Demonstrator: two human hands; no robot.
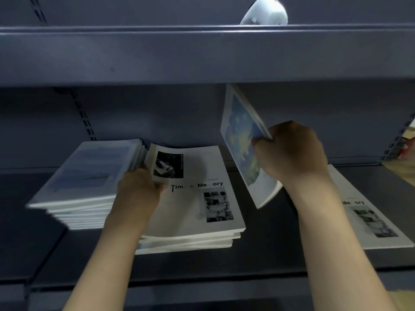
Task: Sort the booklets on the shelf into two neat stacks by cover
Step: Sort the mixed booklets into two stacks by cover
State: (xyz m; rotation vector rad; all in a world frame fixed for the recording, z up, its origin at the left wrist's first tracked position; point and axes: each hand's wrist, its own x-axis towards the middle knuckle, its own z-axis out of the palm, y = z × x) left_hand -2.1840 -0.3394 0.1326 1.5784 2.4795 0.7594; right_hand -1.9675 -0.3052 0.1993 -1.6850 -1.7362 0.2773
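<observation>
On the dark shelf a tall stack of blue-cover booklets lies at the left. A lower pile topped by a white "Time & Memory" booklet sits in the middle. My left hand grips the right edge of the blue stack, and it looks tilted up. My right hand holds a blue-and-yellow cover booklet upright in the air above the shelf. Another white "Time & Memory" booklet lies flat at the right, partly hidden by my right forearm.
An upper shelf board hangs just above the lifted booklet, with a white object on it. The slotted upright and back panel close the rear. Bare shelf shows in front of the piles.
</observation>
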